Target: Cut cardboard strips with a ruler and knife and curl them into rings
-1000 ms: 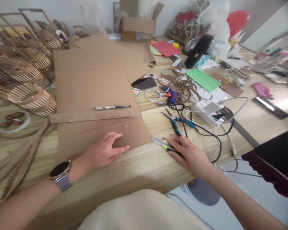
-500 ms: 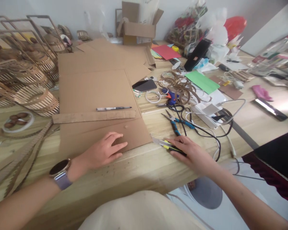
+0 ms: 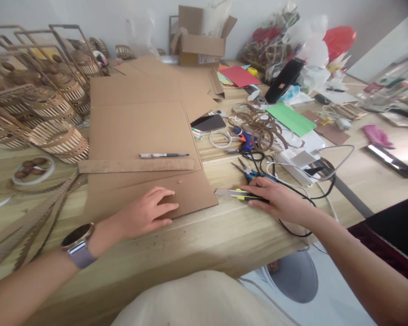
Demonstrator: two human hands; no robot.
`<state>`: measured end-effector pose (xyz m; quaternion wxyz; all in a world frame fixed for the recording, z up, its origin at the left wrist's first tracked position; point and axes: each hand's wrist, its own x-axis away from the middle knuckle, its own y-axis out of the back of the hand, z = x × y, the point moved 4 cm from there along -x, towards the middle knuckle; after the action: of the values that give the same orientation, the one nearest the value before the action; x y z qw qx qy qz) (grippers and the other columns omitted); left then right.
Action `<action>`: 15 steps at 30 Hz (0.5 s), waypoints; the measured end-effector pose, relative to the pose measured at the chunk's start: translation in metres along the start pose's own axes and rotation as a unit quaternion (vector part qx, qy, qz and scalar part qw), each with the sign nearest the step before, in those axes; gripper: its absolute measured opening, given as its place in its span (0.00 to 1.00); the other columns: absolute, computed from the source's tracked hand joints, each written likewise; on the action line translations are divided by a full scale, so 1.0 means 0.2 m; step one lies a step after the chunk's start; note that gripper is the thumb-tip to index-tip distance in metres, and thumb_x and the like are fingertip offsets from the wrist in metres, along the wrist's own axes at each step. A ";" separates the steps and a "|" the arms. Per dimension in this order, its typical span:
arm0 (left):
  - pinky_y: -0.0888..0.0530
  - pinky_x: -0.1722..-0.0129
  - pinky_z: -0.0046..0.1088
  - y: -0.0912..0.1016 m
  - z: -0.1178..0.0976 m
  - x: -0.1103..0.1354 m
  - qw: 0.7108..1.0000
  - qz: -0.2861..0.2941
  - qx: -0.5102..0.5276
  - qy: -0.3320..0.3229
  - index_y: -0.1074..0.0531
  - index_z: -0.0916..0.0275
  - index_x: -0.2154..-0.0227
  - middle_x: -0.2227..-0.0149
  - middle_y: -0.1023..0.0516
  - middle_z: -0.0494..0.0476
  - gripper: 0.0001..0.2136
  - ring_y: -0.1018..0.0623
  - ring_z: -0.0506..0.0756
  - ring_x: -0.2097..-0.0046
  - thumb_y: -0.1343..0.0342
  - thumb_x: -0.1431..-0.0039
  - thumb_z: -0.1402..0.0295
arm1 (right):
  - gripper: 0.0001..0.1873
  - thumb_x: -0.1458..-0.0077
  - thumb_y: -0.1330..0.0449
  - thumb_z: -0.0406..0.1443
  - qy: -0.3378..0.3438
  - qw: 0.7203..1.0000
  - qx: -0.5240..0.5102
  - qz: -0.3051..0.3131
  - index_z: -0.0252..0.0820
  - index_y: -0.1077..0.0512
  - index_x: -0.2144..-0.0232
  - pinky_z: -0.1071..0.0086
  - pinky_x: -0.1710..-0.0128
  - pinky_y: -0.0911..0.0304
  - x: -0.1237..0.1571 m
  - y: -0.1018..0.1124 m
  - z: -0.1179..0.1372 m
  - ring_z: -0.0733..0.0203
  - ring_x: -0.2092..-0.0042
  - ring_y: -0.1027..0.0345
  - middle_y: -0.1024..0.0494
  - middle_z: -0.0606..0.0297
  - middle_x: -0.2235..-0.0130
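Note:
My left hand (image 3: 149,212) lies with its fingers spread on the near part of a large cardboard sheet (image 3: 136,120). A yellow and black utility knife (image 3: 243,195) is in my right hand (image 3: 274,197), low over the wooden table to the right of the sheet. Its blade is out and points left toward the sheet's near right corner. Across the sheet runs a narrow cardboard strip (image 3: 136,165), and just above it lies a pen (image 3: 163,155). Pliers (image 3: 245,168) with blue handles are just beyond my right hand, which partly hides them.
Wooden lantern-like baskets (image 3: 61,140) crowd the left. Cardboard strips (image 3: 51,213) lie near my left forearm. To the right are a glue gun (image 3: 246,138), a white power strip (image 3: 294,166) with cables and a green sheet (image 3: 291,118). A bin (image 3: 294,276) stands below the table edge.
My right hand has moved slightly right and away from me with the utility knife, toward the pliers. The blade is now farther from the cardboard corner. My left hand stays on the sheet.

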<state>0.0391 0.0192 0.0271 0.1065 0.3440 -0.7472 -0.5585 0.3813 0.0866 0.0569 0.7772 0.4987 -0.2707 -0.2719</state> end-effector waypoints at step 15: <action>0.29 0.46 0.44 -0.01 0.02 0.03 1.000 0.013 0.019 0.018 0.30 0.61 0.46 0.44 0.34 0.67 0.15 0.34 0.62 0.43 0.52 0.30 0.63 | 0.23 0.34 0.49 0.42 0.108 0.986 -0.110 0.059 0.45 0.34 0.40 0.56 0.41 0.42 -0.17 -0.06 0.06 0.52 0.43 0.37 0.29 0.53 0.47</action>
<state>0.0330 0.0178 0.0228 0.1206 0.3458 -0.7600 -0.5369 0.3478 0.0992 0.0451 0.8666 0.4200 -0.1829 -0.1977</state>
